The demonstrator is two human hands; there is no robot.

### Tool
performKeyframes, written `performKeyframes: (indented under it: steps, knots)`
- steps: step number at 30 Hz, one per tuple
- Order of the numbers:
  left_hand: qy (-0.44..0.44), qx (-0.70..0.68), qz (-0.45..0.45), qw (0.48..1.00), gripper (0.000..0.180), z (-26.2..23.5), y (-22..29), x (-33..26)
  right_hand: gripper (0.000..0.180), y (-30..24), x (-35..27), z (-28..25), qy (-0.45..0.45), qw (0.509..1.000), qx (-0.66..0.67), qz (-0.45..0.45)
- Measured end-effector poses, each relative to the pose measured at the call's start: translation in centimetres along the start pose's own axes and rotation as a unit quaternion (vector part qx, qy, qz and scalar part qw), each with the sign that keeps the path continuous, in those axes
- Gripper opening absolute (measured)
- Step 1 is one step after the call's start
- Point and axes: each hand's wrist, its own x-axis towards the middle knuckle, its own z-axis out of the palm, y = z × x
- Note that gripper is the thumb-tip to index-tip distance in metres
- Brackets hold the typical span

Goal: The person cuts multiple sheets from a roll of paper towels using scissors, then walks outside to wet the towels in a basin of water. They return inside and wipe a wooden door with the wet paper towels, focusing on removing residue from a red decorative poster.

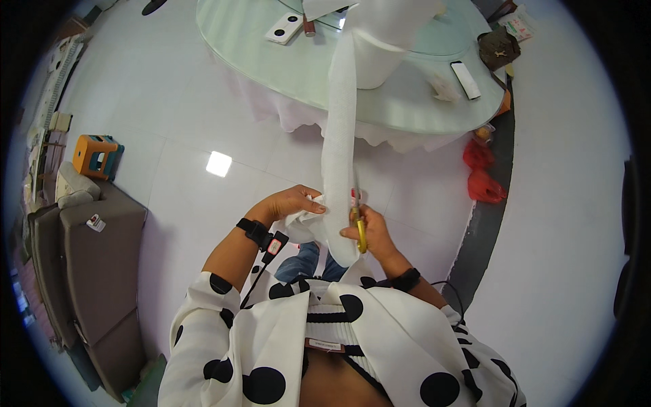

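A long white strip of cloth-like material [339, 146] runs from a white, smooth, rounded object [380, 51] on the table down in front of my body. My left hand [291, 205] grips crumpled white material [306, 225] beside the strip, thumb pressed onto it. At the strip's right edge, my right hand [374, 234] is closed around scissors [361, 234] with a yellow handle. The blades point away from me and are partly hidden, so I cannot tell whether they touch the strip.
Ahead stands a round glass-topped table [271, 68] with a pale cloth, holding a phone [466, 80] and a white case with black dots [285, 28]. Red plastic bags [485, 184] lie right of it. At left are an orange stool [95, 156] and a brown sofa [105, 251].
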Motion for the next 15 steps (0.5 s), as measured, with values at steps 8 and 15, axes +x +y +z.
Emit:
performKeyframes:
  steps: [8, 15]
  knots:
    - [0.242, 0.031, -0.057, 0.968, 0.057, -7.2, -1.1, -6.3, 0.033, -5.4, 0.4, -0.1, -0.145, 0.979, 0.131, -0.059]
    - [0.166, -0.028, -0.032, 0.985, 0.069, -6.3, -1.4, -2.7, 0.03, -5.4, 1.0, 0.8, -0.117, 0.99, -0.074, 0.008]
